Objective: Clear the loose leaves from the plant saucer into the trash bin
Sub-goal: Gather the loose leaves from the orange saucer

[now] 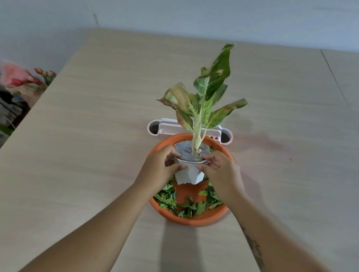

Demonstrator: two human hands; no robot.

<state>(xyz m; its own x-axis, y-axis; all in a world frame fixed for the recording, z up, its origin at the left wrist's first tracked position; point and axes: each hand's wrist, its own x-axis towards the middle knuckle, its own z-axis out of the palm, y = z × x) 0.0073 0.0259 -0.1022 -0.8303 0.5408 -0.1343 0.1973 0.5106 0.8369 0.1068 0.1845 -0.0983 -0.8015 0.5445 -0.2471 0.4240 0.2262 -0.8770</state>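
Note:
An orange saucer (187, 219) sits mid-table with several loose green leaves (188, 207) scattered in its near half. A white faceted pot (188, 176) carrying a tall variegated plant (207, 98) is above the saucer's centre, its base seemingly just off the saucer floor. My left hand (159, 168) grips the pot's left side near the rim. On the other side my right hand (221, 174) grips the pot, fingers curled over the rim. No trash bin is in view.
A white desk organiser tray (155, 128) lies just behind the saucer. The wooden table (109, 102) stretches to a wall at the back. Off its left edge are bags, a green package and pink artificial flowers (19, 77).

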